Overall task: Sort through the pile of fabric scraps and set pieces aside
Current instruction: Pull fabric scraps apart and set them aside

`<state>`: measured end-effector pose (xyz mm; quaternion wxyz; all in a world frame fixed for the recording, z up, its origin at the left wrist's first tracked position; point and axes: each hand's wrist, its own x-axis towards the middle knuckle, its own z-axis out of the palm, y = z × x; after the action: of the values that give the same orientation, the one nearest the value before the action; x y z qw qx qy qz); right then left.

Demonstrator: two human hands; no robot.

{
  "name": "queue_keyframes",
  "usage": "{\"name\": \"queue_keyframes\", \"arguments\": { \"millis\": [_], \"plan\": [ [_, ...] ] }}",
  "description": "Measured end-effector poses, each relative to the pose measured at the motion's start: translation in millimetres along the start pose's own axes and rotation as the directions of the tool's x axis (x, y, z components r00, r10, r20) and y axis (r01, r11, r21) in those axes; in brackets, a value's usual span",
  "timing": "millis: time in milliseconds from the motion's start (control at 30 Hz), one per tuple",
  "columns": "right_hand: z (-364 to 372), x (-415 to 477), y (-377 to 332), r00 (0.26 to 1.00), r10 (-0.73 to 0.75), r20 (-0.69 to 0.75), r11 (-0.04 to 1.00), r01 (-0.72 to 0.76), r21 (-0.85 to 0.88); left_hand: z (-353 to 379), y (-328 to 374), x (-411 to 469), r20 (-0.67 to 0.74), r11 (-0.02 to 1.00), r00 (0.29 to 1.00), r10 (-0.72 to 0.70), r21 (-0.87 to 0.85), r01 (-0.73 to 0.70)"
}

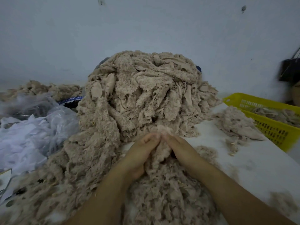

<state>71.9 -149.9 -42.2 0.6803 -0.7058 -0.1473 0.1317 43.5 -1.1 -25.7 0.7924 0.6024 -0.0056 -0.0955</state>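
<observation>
A tall pile of beige fluffy fabric scraps (pixel 139 95) fills the middle of the white table and spills toward me. In front of it my left hand (pixel 139 153) and my right hand (pixel 181 148) meet, fingertips together. Between them they pinch one beige fluffy scrap (pixel 159 153), which hangs down onto the loose scraps below. A smaller heap of set-aside scraps (pixel 237 124) lies to the right on the table.
A yellow plastic basket (pixel 274 132) holding some scraps stands at the right edge. Clear plastic bags with white material (pixel 32 127) lie at the left, more beige scraps (pixel 48 89) behind them. A dark bag (pixel 290 70) hangs on the wall at right. Bare tabletop (pixel 253 164) shows at right.
</observation>
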Motion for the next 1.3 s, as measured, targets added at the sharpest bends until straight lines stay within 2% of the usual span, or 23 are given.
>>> {"name": "queue_keyframes", "arguments": {
  "millis": [67,133,200,367,600,700,767,900,1067,1133,1233,1300],
  "plan": [
    [-4,3,-6,0.992,0.008,-0.126,0.983,0.016,0.184,3,1,-2,0.006,0.999,1.000,0.000,0.037,0.000],
    [-12,7,-14,0.961,0.087,-0.263,0.920,0.024,0.391,1,5,-3,0.012,0.999,1.000,-0.010,-0.036,0.010],
    [-21,8,-19,0.914,0.160,-0.373,0.859,0.057,0.509,-1,9,-3,0.027,0.991,0.999,-0.035,-0.128,0.038],
    [-27,6,-18,0.874,0.217,-0.436,0.773,0.119,0.623,-6,13,-3,0.029,0.974,0.996,-0.079,-0.211,0.083],
    [-37,6,-20,0.816,0.242,-0.525,0.683,0.241,0.689,-19,17,2,-0.006,0.983,0.995,-0.096,-0.156,0.094],
    [-38,7,-19,0.812,0.234,-0.535,0.672,0.262,0.693,-21,18,3,-0.032,0.976,0.996,-0.083,-0.204,0.075],
    [-37,8,-19,0.843,0.178,-0.508,0.690,0.261,0.675,-22,18,3,-0.085,0.976,0.995,-0.052,-0.214,0.033],
    [-28,5,-23,0.949,-0.012,-0.314,0.731,0.223,0.645,-16,15,0,-0.150,0.997,0.986,0.070,-0.019,-0.074],
    [-5,-4,-20,0.985,-0.166,-0.042,0.858,0.166,0.486,-1,7,-6,-0.022,0.950,0.977,0.213,0.237,-0.202],
    [0,-6,-20,0.987,-0.155,-0.034,0.906,0.156,0.394,2,6,-4,-0.035,0.932,0.967,0.252,0.278,-0.233],
    [2,-6,-18,0.982,-0.134,-0.131,0.962,0.160,0.219,3,7,-3,-0.101,0.942,0.948,0.301,0.187,-0.280],
    [0,-7,-16,0.981,-0.143,-0.129,0.972,0.164,0.170,2,8,-3,-0.122,0.934,0.938,0.324,0.200,-0.296]
  ]
}}
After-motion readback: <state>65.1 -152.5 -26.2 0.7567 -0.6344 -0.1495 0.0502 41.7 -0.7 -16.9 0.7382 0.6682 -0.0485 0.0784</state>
